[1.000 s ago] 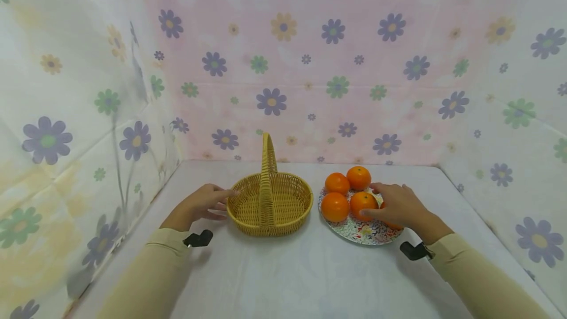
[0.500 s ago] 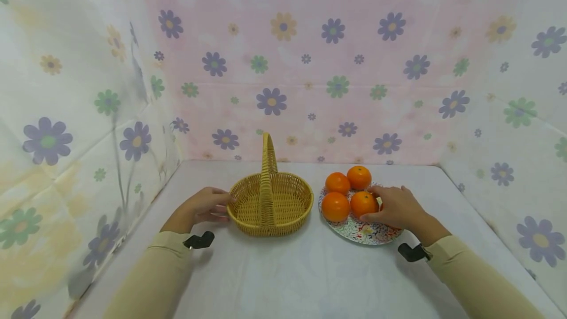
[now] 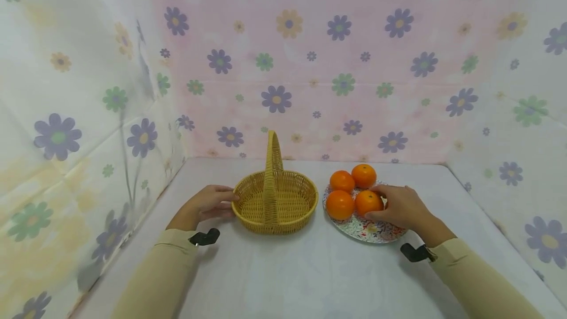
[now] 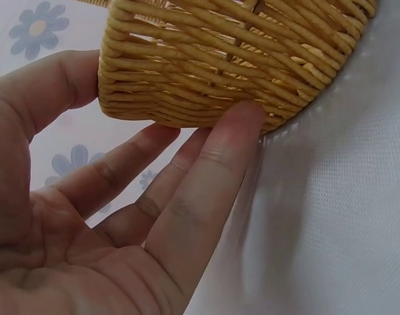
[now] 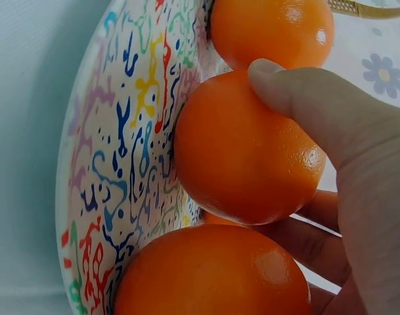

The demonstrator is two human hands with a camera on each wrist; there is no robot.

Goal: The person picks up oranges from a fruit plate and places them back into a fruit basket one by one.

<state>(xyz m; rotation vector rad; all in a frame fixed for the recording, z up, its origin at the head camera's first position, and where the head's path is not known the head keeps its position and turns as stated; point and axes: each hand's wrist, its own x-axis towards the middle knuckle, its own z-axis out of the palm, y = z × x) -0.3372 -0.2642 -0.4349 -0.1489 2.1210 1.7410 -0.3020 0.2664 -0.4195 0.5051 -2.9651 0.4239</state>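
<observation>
A yellow wicker basket (image 3: 290, 218) with a tall arched handle stands on the table. My left hand (image 3: 211, 203) grips its left rim. One finger reaches over the edge while the others (image 4: 186, 216) lie against the woven outside. On the right, a patterned plate (image 3: 369, 235) carries several oranges. My right hand (image 3: 403, 206) holds the front middle orange (image 5: 245, 147), thumb on its near side and fingers behind it. It sits low against the plate. One orange (image 5: 219, 275), hidden beneath my hand in the head view, appears in the right wrist view.
Behind the held orange are two more oranges (image 3: 364, 176), with another orange (image 3: 340, 205) to its left. A white cloth covers the table (image 3: 283, 279). Flower-print cloth walls (image 3: 310, 127) rise at the back and both sides.
My right thumb and fingers have closed around the front middle orange. My left hand has settled onto the basket's rim. The head view has shifted slightly; basket and plate stay in place.
</observation>
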